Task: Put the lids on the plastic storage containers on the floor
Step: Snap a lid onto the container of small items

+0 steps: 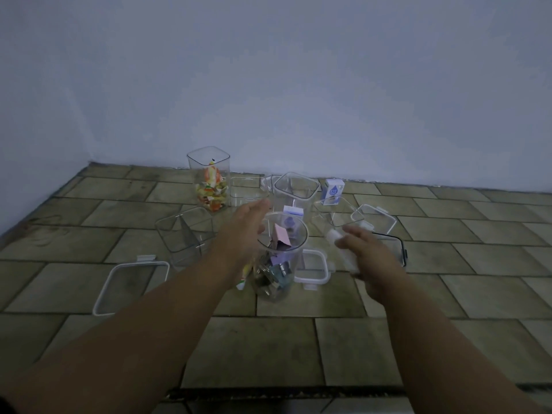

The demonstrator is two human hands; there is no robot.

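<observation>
Several clear plastic containers stand open on the tiled floor. The nearest container [282, 258] holds small boxes and metal clips. My left hand [246, 225] is open with its fingers stretched out, just left of and touching that container's rim. My right hand [369, 253] is to its right, blurred, and appears curled around a small white bottle [343, 249]. A small white-rimmed lid [312, 271] lies right behind the near container. A large white-rimmed lid [131, 286] lies at the left. Under my right hand a black-rimmed lid [394, 245] shows.
A tall container [209, 180] with colourful packets stands by the wall. Empty containers stand at the left [185, 234], the back [294, 189] and the right [336, 213]. Another lid [375, 218] and a small blue-white box [333, 191] lie at the back right.
</observation>
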